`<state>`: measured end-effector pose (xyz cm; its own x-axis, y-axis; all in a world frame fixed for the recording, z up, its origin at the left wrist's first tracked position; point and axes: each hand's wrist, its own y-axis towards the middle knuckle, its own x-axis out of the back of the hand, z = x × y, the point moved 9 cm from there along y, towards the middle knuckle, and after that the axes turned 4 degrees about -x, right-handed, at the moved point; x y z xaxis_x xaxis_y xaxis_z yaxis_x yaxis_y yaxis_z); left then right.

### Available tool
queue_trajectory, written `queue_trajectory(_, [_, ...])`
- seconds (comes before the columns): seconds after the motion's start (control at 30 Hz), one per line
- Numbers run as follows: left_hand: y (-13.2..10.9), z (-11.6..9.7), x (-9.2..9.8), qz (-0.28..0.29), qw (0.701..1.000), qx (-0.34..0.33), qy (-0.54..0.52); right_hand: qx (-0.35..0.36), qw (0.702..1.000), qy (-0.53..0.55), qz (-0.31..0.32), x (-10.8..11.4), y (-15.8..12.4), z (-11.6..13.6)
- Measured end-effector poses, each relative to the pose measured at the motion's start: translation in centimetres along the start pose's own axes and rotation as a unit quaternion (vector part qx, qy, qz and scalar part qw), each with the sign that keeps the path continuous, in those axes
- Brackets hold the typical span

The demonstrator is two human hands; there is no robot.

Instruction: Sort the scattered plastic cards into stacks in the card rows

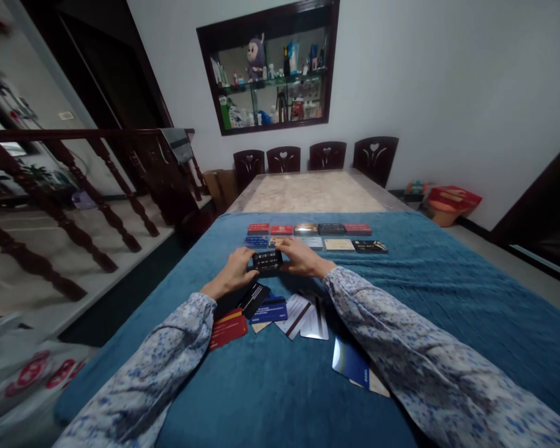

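My left hand (234, 271) and my right hand (302, 257) together grip a black card (267, 262) by its two short edges, just above the blue cloth (424, 298). Beyond it lie two neat rows of cards: a far row (308, 229) of red and dark cards, and a nearer row (340, 245) ending in a black card. Close to me, between my forearms, a loose heap of cards (280, 311) lies spread out, with a red card (228, 328) at its left and a blue card (351, 364) under my right sleeve.
The cloth covers the near part of a long marble-topped table (310, 191). Dark wooden chairs (326, 155) stand at its far end under a wall niche of bottles. A wooden stair railing (74, 186) runs along the left. White plastic bags (23, 373) lie at lower left.
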<state>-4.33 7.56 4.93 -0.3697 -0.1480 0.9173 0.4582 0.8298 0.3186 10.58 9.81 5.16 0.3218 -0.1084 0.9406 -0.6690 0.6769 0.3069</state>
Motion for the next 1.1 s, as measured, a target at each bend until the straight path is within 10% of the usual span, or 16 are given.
queue_trajectory(1.1, [13.8,-8.5,-5.9,0.114,0.986,-0.103,0.067,-0.087,0.994,-0.06,0.029,5.1,-6.0,-13.3])
